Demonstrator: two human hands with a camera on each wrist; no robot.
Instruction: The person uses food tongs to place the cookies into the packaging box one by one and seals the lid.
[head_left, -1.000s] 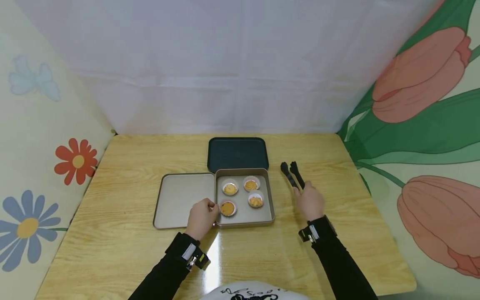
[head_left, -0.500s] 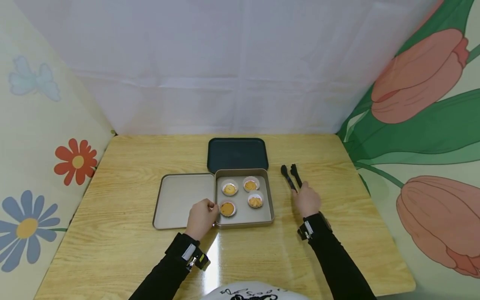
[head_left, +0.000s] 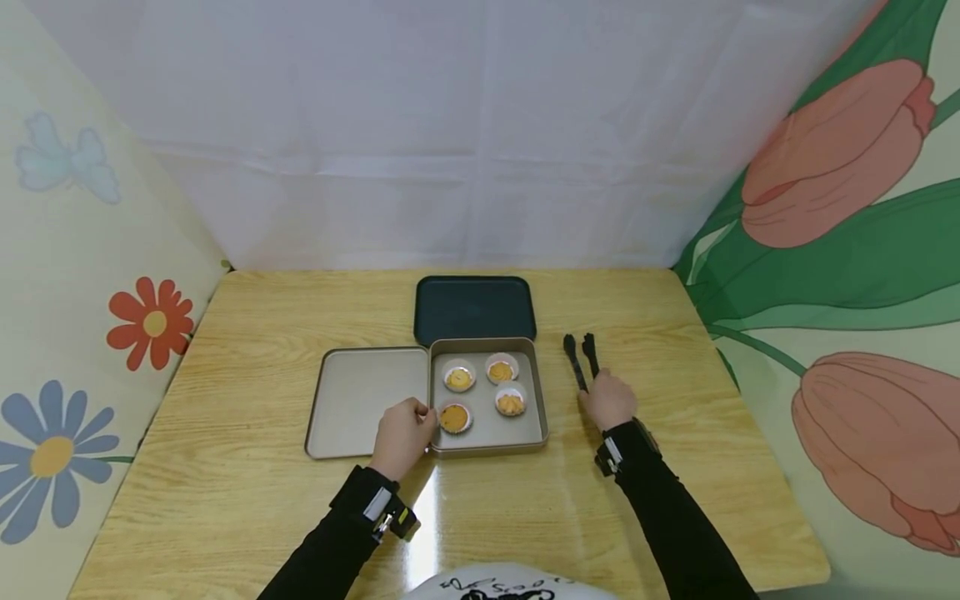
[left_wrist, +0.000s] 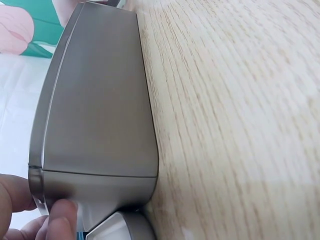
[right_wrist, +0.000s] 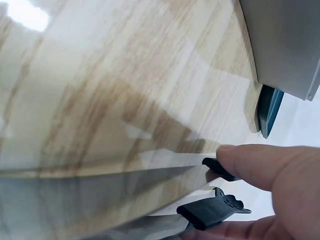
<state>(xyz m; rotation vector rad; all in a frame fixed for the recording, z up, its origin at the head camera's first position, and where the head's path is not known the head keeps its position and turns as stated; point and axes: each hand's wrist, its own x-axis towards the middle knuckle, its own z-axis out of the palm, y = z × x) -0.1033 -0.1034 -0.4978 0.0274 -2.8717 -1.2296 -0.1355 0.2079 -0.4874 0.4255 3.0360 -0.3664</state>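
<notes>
In the head view, my left hand [head_left: 405, 437] pinches the left rim of a square, champagne-coloured baking pan [head_left: 491, 450], near its front corner. The left wrist view shows the thumb and fingers [left_wrist: 62, 217] at that corner of the pan's wall [left_wrist: 95, 100]. Several small egg-tart-like pastries [head_left: 454, 417] in pale paper cups sit inside, one close to the left fingertips. To the right of the pan, my right hand [head_left: 611, 402] grips black tongs [head_left: 575, 364], their two arms spread and pointing away from me. In the right wrist view, the thumb lies along the tongs [right_wrist: 207, 212].
A flat, shallow metal tray [head_left: 367, 392] lies against the pan's left side. Behind the pan is a dark green tray [head_left: 475, 308]. Everything stands on a wooden table [head_left: 247, 417], with a white cloth [head_left: 420, 167] hanging behind it and flower-painted walls at both sides.
My right hand has drawn the tongs slightly back toward me and to the left, and the tongs now point more straight ahead. The left hand and the pan stay put.
</notes>
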